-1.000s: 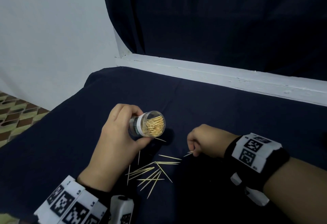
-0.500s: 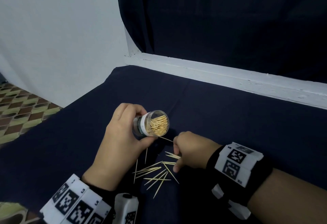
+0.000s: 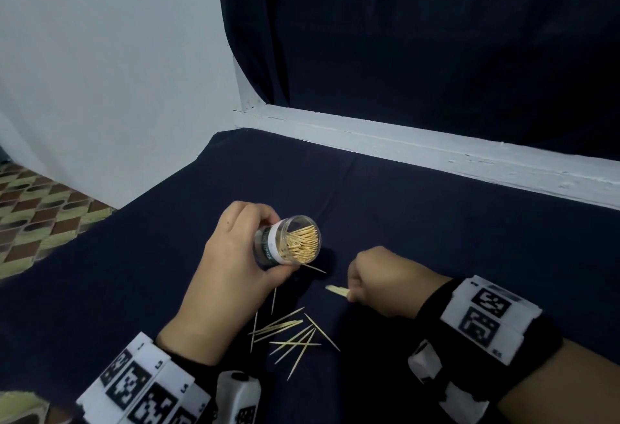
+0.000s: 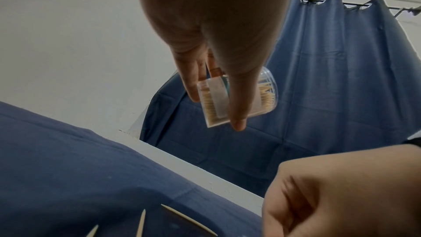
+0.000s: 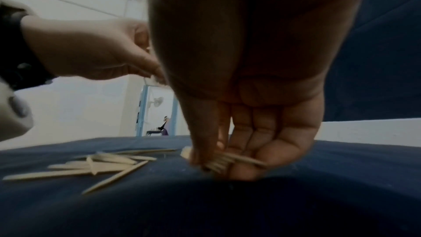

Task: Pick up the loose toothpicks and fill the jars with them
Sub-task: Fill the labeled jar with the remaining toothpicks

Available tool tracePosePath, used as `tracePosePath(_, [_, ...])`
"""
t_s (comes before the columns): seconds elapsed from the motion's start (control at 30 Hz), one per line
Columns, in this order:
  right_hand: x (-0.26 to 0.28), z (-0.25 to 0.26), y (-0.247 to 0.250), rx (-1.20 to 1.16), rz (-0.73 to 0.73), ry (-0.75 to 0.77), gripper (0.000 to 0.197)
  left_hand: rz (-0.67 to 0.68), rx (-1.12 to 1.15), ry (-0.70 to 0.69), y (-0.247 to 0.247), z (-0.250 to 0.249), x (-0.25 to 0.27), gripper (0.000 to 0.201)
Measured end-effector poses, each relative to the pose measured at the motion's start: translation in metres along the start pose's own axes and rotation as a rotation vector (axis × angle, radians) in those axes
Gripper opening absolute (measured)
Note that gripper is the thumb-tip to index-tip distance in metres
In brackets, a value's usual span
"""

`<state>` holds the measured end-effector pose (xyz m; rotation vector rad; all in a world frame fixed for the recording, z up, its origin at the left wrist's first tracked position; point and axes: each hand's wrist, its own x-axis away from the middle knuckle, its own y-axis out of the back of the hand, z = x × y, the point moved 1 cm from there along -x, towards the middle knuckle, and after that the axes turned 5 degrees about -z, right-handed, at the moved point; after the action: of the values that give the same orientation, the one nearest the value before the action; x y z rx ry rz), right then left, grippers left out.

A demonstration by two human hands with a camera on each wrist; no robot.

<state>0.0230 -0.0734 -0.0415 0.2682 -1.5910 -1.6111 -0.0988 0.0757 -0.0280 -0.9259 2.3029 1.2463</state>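
My left hand (image 3: 235, 276) grips the tilted jar (image 3: 288, 244) (mouth facing right); my right hand (image 3: 382, 277) pinches a toothpick bundle (image 3: 337, 290).

Clear glossy plastic jar (image 3: 291, 245); pale wooden toothpicks (image 3: 292, 333); matt cloth (image 3: 436, 222).

Toothpicks in both my hands over a dark blue tabletop

My left hand (image 3: 231, 276) wraps its grip round a clear jar (image 3: 288, 244), tilted with its open mouth toward my right and packed with toothpicks; my right hand (image 3: 382, 281) pinches a small bundle (image 3: 337, 290) just beside it. Loose toothpicks (image 3: 292, 333) lie scattered on the cloth (image 3: 436, 222) between my wrists, near a white ledge (image 3: 402, 142).
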Motion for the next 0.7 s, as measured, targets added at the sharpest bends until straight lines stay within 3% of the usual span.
tracePosePath(0.17, [0.041,-0.024,0.034,-0.504,-0.420,0.006,0.020,0.060,-0.003,-0.009,-0.007,-0.005,-0.003,0.054])
tracePosePath(0.23, [0.064,-0.023,0.050,-0.627,-0.503,0.050,0.017,0.090,-0.005,-0.031,-0.011,-0.012,-0.005,0.053])
tracePosePath(0.33, [0.090,-0.017,0.069,-0.473,-0.513,0.097,0.011,0.120,0.006,-0.082,-0.021,-0.025,-0.009,0.053])
tracePosePath(0.53, [0.103,-0.009,0.078,0.025,-0.535,0.015,0.016,0.180,0.095,-0.181,-0.044,-0.061,-0.012,0.053])
tracePosePath(0.6, [0.108,-0.013,0.080,0.014,-0.515,-0.038,0.020,0.195,0.125,-0.211,-0.054,-0.072,-0.012,0.054])
tracePosePath(0.7, [0.126,-0.030,0.080,-0.246,-0.502,-0.122,0.026,0.198,0.200,-0.222,-0.067,-0.087,-0.011,0.057])
